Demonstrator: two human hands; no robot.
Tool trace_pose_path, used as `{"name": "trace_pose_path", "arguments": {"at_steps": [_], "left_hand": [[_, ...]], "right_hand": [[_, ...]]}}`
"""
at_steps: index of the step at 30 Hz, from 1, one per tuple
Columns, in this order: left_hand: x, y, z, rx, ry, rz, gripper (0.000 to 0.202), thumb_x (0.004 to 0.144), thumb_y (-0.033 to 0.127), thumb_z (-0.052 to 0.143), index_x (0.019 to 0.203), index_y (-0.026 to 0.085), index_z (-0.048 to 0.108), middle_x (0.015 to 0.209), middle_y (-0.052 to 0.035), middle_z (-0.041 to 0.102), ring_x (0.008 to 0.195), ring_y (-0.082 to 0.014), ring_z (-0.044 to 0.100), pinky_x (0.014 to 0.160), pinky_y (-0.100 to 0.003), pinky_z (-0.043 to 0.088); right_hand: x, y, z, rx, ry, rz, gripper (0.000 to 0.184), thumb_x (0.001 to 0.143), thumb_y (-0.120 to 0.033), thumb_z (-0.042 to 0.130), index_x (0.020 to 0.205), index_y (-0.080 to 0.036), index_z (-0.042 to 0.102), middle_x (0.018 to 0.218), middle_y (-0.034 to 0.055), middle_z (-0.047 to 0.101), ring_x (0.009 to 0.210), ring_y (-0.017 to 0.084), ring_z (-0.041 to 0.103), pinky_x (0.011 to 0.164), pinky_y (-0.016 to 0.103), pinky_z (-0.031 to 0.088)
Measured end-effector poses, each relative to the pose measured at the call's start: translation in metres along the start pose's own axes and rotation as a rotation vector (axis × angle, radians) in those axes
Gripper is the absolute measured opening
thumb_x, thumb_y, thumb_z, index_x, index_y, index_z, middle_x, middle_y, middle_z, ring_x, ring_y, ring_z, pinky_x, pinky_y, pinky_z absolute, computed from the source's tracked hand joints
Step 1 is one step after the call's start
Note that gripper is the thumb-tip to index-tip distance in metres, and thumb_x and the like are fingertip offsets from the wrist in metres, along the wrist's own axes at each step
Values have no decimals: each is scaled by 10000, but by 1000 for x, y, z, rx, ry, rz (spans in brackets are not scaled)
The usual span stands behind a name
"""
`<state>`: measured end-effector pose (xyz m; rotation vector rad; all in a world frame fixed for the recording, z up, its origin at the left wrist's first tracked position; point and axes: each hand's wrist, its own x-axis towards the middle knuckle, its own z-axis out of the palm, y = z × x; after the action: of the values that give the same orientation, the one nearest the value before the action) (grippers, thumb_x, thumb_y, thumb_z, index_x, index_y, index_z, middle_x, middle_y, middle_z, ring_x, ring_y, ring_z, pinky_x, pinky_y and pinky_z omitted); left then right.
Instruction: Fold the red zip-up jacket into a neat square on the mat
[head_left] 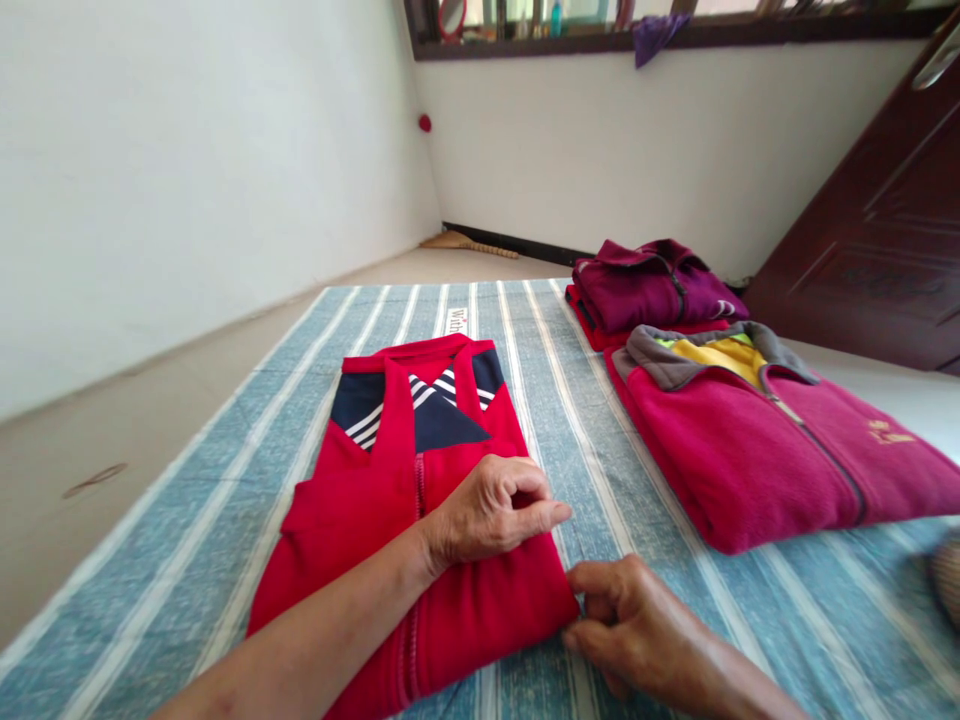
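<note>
Reaching in from the lower left of the frame, the left forearm slants across a folded red garment (pixel 375 510), and the left hand (pixel 487 510) sits over its right half, just below the centre of the frame. The wrist is bent, turning the back of the hand up and toward the viewer. Its fingers are loosely curled, with the thumb extended to the right past the garment's side; a gap shows between the thumb and the bent forefinger, and nothing is seen held there. How firmly this hand rests on the fabric cannot be told.

The right hand (pixel 637 630) comes in from the lower right, its forearm angled up and leftward. Forefinger and thumb point left at the garment's lower right corner, one tip above the other and slightly parted, the remaining fingers folded beneath. The tips meet the red edge, but whether they pinch it cannot be told.

The garment lies in the lower centre of the frame on a striped blue cloth (pixel 247 480), collar end away from the viewer. At right lies a folded pinkish-red jacket (pixel 750 450), with a folded purple jacket (pixel 637 290) behind it.
</note>
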<state>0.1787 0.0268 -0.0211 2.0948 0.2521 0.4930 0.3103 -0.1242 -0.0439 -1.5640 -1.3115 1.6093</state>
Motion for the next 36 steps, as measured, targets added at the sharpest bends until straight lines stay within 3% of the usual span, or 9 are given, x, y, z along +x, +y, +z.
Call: {"name": "trace_pose_path", "arguments": {"at_steps": [14, 19, 22, 28, 32, 36], "left_hand": [[-1, -6, 0, -98, 52, -119, 357, 829, 346, 593, 554, 156, 468, 561, 25, 469, 547, -90, 439, 559, -219, 384], [-2, -5, 0, -95, 57, -115, 340, 829, 342, 591, 566, 152, 489, 565, 25, 471, 552, -91, 438, 556, -215, 369], [-3, -5, -1, -106, 57, -113, 341, 825, 349, 591, 567, 152, 486, 562, 28, 463, 551, -90, 434, 566, -217, 370], [-3, -5, -2, -129, 58, -100, 357, 823, 359, 586, 557, 153, 467, 559, 33, 445, 556, -90, 435, 588, -222, 382], [-4, -5, -3, -120, 53, -97, 359, 829, 358, 578, 558, 155, 461, 561, 33, 450, 562, -91, 440, 585, -220, 378], [-4, -5, -3, -127, 64, -96, 353, 831, 357, 577, 562, 154, 472, 567, 29, 463, 562, -93, 446, 584, -223, 382]], "right_hand": [[6, 8, 3, 132, -10, -31, 63, 743, -192, 507, 714, -165, 556, 404, -88, 432, 322, 51, 369, 329, 158, 224], [8, 11, 6, 85, 168, -29, 171, 689, -152, 575, 858, -164, 594, 440, -111, 405, 362, 51, 363, 376, 168, 244], [7, 13, 6, 0, 227, -28, 170, 677, -140, 604, 846, -155, 608, 450, -113, 362, 396, 50, 341, 405, 180, 227], [4, 6, -1, -146, 199, -86, 79, 683, -136, 600, 739, -149, 655, 478, -83, 398, 460, 49, 327, 445, 195, 221], [8, 2, -6, 38, 58, -21, 56, 685, -187, 590, 682, -146, 628, 432, -80, 409, 383, 46, 330, 388, 187, 203], [11, 1, -10, 129, -22, -52, 122, 689, -257, 635, 719, -139, 649, 441, -68, 462, 362, 49, 373, 373, 171, 233]]}}
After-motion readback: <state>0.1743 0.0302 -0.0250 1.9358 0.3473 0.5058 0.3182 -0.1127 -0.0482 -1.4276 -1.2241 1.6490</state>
